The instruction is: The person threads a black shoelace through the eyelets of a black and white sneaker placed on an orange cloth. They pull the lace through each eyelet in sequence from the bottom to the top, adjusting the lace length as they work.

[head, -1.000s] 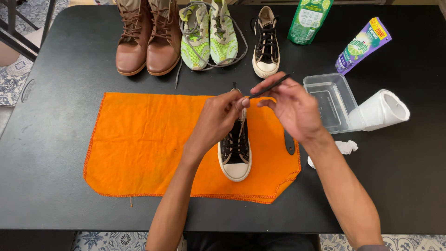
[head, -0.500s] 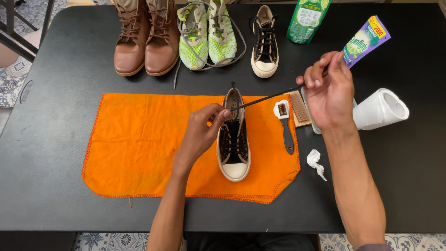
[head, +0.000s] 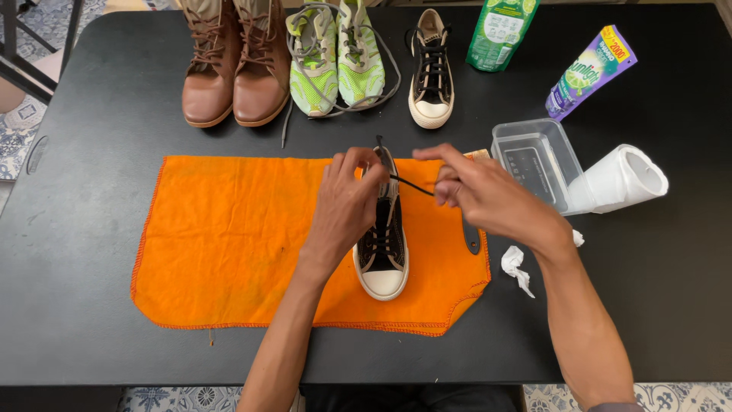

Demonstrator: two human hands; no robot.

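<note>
Black sneaker (head: 383, 252) toe toward person, on orange cloth (head: 229, 236), mid-table. Left hand (head: 347, 202) covers its upper half, fingers curled at eyelets; grip itself hidden. Right hand (head: 484, 194) pinches black lace (head: 412, 185), stretched from shoe. Brush handle (head: 472, 236) mostly hidden under right hand. Back row: two brown boots (head: 236, 61), two green trainers (head: 335, 53), one matching sneaker (head: 431, 69). Boot tops and green pouch (head: 499, 30) cut off by frame.

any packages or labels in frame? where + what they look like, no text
Green pouch: far edge of the black table, right of the lone black sneaker; soft refill bag, green with a white panel.
Purple tube: far right, lying tilted beside the clear plastic tub; purple body, green-and-yellow graphic, yellow end.
No signs or screens.
</note>
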